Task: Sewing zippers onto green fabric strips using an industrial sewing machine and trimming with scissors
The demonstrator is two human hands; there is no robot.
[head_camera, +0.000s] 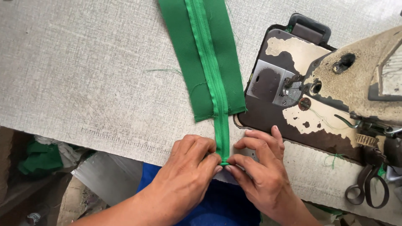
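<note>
Zipper (222,129), green and toothed, runs down the middle of a green cloth strip (201,54) lying flat on the pale, coarse-woven table (83,71), its free tail reaching the near edge. Right of it stands a worn sewing machine (326,83), paint flaked off its dark bed, black scissors (368,188) hanging below. Left hand (190,165) and right hand (257,161), knuckles up, both pinch the zipper's end between fingertips.
</note>
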